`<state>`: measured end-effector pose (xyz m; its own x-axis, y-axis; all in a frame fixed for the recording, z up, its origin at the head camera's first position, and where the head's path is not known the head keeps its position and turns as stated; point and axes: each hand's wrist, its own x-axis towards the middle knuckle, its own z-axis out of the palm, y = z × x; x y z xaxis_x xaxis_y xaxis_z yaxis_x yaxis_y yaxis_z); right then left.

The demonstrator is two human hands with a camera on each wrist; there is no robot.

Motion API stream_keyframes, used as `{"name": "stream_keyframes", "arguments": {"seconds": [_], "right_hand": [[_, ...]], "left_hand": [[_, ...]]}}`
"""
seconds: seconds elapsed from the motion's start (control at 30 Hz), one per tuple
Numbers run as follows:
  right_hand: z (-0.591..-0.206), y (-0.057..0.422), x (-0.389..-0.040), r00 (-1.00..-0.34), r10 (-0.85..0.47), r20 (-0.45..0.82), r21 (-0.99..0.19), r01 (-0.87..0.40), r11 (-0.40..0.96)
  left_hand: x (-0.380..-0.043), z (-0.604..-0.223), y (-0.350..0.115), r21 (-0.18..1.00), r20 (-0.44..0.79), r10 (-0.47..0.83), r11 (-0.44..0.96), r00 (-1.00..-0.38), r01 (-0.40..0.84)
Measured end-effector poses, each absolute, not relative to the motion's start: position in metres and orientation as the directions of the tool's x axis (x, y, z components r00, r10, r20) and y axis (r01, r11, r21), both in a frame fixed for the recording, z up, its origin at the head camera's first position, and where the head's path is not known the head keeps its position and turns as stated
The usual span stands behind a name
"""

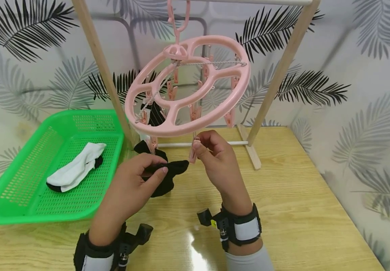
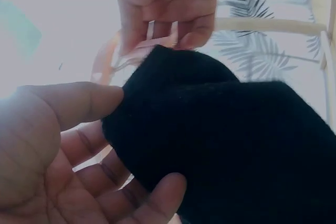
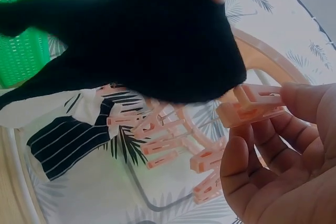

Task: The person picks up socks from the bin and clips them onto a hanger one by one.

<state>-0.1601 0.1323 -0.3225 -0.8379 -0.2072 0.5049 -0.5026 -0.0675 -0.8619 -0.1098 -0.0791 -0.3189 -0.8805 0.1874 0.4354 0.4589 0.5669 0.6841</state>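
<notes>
A black sock (image 1: 163, 185) hangs from my left hand (image 1: 132, 184), which pinches it near one edge between thumb and fingers. In the left wrist view the sock (image 2: 210, 129) spreads wide and dark across the fingers. My right hand (image 1: 220, 162) pinches a pink clothespin (image 1: 193, 152) hanging below the pink hanger ring (image 1: 178, 130). In the right wrist view that clothespin (image 3: 252, 106) lies against the corner of the sock; whether its jaws grip cloth I cannot tell.
A green basket (image 1: 46, 218) at left holds a white sock with black ends (image 1: 76, 167). A striped sock (image 3: 71, 145) hangs from the ring among several pink clothespins. Wooden posts (image 1: 283, 71) flank the hanger on the table (image 1: 299, 210).
</notes>
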Motion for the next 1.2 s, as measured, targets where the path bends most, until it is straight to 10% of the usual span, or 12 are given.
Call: {"name": "stream_keyframes", "arguments": {"seconds": [1.2], "right_hand": [[-0.322,0.129,-0.158,-0.843,-0.199,0.5,-0.861,-0.508,-0.012]], "left_hand": [[-0.122,-0.333,-0.05,0.593,0.575,0.262,0.52,-0.775,0.615]]}}
